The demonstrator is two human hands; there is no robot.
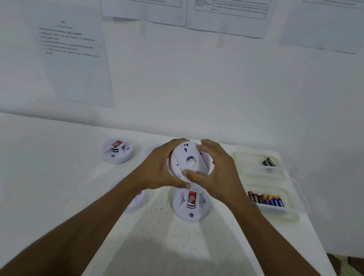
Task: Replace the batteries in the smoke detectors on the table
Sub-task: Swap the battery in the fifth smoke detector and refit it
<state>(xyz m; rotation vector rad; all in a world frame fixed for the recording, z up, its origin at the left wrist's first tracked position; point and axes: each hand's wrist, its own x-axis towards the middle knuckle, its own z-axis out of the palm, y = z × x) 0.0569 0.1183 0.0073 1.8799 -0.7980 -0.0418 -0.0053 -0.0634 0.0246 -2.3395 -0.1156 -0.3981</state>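
I hold a round white smoke detector (188,161) up above the table with its back side toward me. My left hand (161,167) grips its left edge, thumb underneath. My right hand (215,171) grips its right edge, thumb pressed on the back plate. Three more white detectors rest on the table: one with a red label at the back left (117,150), one just below my hands (191,205), and one partly hidden under my left forearm (138,200).
A clear tray (291,211) at the right holds several batteries (266,198). Behind it a second clear tray (242,159) holds two dark batteries (269,162). The white table (35,165) ends at the right near a patterned floor. Printed sheets hang on the wall.
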